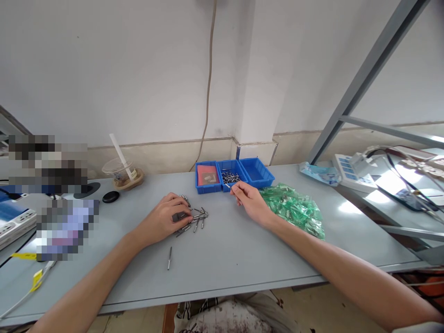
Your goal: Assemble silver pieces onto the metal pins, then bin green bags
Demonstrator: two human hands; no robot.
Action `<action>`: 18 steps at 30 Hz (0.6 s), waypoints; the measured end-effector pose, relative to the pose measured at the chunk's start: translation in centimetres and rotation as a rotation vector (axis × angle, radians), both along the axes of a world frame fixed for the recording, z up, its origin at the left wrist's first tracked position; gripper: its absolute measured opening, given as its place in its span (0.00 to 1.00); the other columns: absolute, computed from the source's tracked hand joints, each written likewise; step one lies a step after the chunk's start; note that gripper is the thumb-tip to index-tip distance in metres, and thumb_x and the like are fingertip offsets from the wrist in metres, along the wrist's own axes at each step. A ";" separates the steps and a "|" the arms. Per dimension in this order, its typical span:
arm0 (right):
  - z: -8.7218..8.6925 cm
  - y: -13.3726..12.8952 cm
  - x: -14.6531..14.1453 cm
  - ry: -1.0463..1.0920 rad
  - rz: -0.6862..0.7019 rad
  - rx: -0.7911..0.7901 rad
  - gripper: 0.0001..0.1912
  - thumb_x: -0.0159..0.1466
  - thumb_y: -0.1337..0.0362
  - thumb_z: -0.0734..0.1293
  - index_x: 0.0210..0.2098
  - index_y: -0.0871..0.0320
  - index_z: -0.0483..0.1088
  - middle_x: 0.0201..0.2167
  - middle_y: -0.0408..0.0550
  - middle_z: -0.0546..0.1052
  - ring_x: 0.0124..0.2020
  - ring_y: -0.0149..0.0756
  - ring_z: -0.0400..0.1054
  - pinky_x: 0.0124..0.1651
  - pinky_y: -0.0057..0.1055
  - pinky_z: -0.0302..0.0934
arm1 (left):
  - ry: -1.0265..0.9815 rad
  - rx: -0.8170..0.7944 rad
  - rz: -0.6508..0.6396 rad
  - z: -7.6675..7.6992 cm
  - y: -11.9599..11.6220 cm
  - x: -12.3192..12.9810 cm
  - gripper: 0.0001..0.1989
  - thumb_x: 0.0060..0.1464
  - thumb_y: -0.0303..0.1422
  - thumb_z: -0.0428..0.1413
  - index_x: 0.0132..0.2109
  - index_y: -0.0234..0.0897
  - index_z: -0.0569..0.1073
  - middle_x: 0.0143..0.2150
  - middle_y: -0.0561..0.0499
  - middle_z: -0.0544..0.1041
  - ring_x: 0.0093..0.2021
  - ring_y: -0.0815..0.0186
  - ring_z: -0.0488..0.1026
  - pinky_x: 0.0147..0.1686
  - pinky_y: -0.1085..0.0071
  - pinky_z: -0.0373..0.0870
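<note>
My left hand (169,215) rests over a loose pile of metal blind rivets (198,216) on the grey table. Its thumb and fingers are closed round a small dark grey block (179,216). A single rivet (169,258) lies apart, closer to the table's front edge. My right hand (251,201) is pinched at the front of the middle blue bin (225,164), which has many similar rivets (229,176) inside. Whatever is between those fingertips is too small to make out. Beside the right wrist lies a green plastic bag (294,208) with its contents unclear.
Left of the middle bin, another blue bin (209,188) holds a reddish card; the right blue bin (257,172) adjoins it. A cup with a straw (120,169) and a black round object (111,197) stand at left. Power strips (354,173) and a metal frame (360,78) are at right.
</note>
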State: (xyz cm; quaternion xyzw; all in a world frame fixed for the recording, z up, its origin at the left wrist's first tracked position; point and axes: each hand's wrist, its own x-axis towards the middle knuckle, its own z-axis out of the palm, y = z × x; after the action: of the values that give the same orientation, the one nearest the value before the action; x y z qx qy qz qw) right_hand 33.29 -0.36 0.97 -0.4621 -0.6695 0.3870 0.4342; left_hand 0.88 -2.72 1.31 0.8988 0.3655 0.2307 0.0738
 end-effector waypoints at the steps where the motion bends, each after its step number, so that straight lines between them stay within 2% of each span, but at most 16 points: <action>1: 0.1 0.0 0.0 -0.002 -0.001 -0.004 0.17 0.74 0.51 0.60 0.36 0.54 0.70 0.26 0.40 0.66 0.28 0.34 0.62 0.33 0.31 0.59 | 0.001 -0.003 0.001 -0.1 0.1 -0.1 0.11 0.69 0.40 0.56 0.43 0.43 0.81 0.45 0.48 0.80 0.50 0.58 0.72 0.54 0.58 0.70; 18: 0.3 -0.2 0.0 -0.025 -0.007 0.011 0.16 0.73 0.52 0.60 0.36 0.54 0.70 0.27 0.40 0.67 0.28 0.34 0.63 0.33 0.31 0.59 | 0.074 0.104 0.080 -0.2 1.0 -1.6 0.11 0.69 0.38 0.55 0.40 0.41 0.79 0.42 0.47 0.78 0.43 0.58 0.70 0.47 0.60 0.69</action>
State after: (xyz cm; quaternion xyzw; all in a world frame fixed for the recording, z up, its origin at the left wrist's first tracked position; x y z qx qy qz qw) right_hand 33.27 -0.59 1.23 -0.4668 -0.6754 0.3761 0.4295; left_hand -0.69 -1.69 1.08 0.8940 0.3912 0.2186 0.0040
